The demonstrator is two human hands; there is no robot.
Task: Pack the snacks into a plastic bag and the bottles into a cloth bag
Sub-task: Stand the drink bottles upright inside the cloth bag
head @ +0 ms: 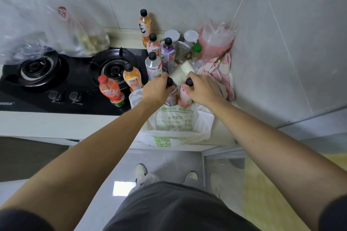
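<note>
- The left hand (156, 88) is clamped round the neck of a purple-labelled plastic bottle with a black cap (171, 94); the right hand (201, 88) is closed the same way on a pink-labelled plastic bottle with a black cap (185, 95).
- Both bottles stand upright, just beside each other, at the far edge of the white cloth bag with green print (174, 120), which lies slack on the pale countertop (47, 124).
- Full bottles will likely feel heavy and smooth — a grip under the cap ridge should hold.
- The bag is soft and has no shape of its own, so its mouth needs holding open.
- Six more bottles wait beside the black gas hob (62, 73).
</note>
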